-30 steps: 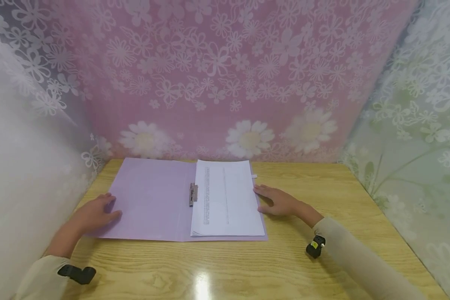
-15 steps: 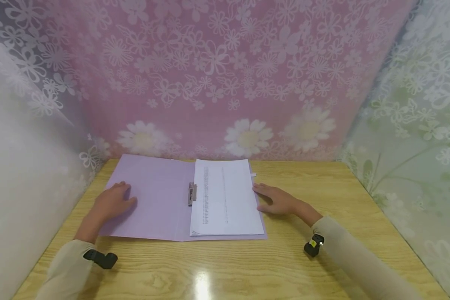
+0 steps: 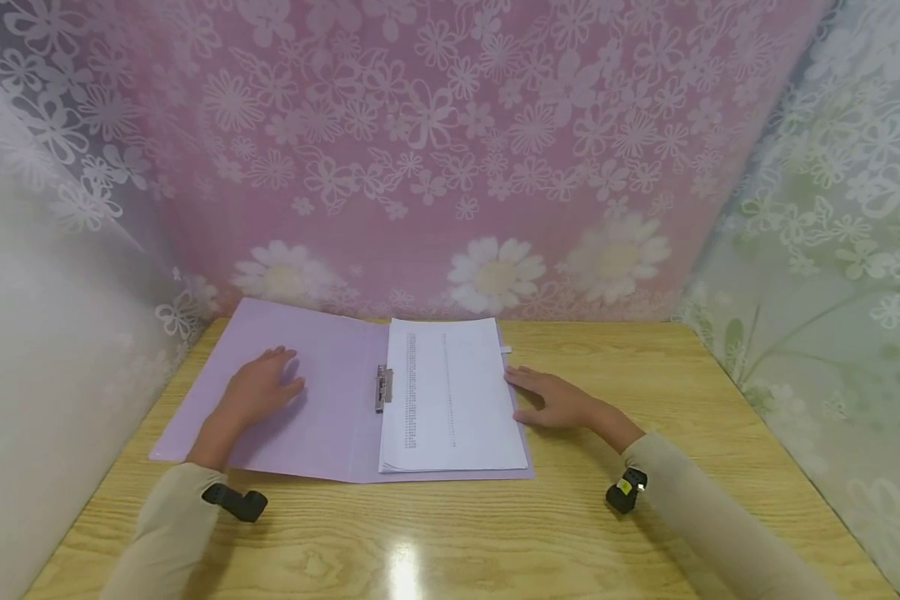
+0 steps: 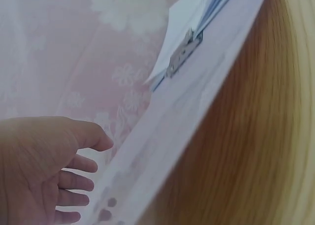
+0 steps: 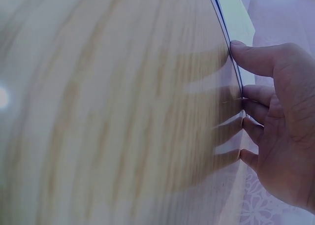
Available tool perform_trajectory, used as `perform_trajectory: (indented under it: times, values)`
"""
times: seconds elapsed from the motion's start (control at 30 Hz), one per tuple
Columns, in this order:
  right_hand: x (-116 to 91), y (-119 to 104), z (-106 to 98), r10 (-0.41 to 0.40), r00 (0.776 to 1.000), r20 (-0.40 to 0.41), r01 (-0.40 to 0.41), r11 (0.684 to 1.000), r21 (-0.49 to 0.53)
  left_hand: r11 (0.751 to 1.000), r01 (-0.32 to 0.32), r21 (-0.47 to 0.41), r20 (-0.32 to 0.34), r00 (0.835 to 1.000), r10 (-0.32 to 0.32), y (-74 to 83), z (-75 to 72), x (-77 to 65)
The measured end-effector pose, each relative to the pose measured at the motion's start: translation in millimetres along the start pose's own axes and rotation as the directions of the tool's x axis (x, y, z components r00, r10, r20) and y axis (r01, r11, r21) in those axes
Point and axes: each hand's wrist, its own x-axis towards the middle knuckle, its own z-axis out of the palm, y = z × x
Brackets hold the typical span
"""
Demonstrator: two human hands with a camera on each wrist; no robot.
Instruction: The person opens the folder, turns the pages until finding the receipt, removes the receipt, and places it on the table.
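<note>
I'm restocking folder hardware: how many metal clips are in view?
1. The metal clip is on the purple folder, at the left edge of the papers in the head view; any underneath them would be hidden.

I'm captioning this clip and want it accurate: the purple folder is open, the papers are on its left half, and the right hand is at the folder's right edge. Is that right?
Not quite: the papers are on the right half of the open purple folder, as the head view shows. The right hand is at the folder's right edge.
</note>
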Motion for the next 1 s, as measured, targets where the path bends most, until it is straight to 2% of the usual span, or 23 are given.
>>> perform_trajectory:
  times: [0.17, 0.37, 0.47, 0.63, 0.8, 1.0]
  values:
    - [0, -2, -2, 0.018, 1.0, 0.006, -0.019, 1.0, 0.018, 0.998, -0.044, -0.037, -0.04, 0.998, 0.042, 16.2, 7.3, 10.2]
    - [2, -2, -6, 0.051, 0.998, 0.022, -0.053, 0.996, 0.067, 0.987, -0.148, -0.054, -0.084, 0.986, 0.143, 54.9, 13.4, 15.8]
    - [2, -3, -10, 0.08, 0.996, 0.045, -0.085, 0.991, 0.104, 0.976, -0.207, -0.071, -0.077, 0.976, 0.202, 74.5, 17.7, 16.7]
    - [7, -7, -20, 0.127, 0.99, 0.061, -0.135, 0.978, 0.159, 0.955, -0.257, -0.146, -0.045, 0.966, 0.253, 102.5, 25.7, 16.0]
    - [19, -7, -29, 0.149, 0.989, 0.012, -0.148, 0.967, 0.209, 0.927, -0.314, -0.205, -0.011, 0.948, 0.318, 117.8, 35.3, 14.5]
    - [36, -2, -26, 0.169, 0.982, -0.083, -0.132, 0.931, 0.339, 0.893, -0.384, -0.236, 0.024, 0.916, 0.401, 122.1, 50.7, 15.6]
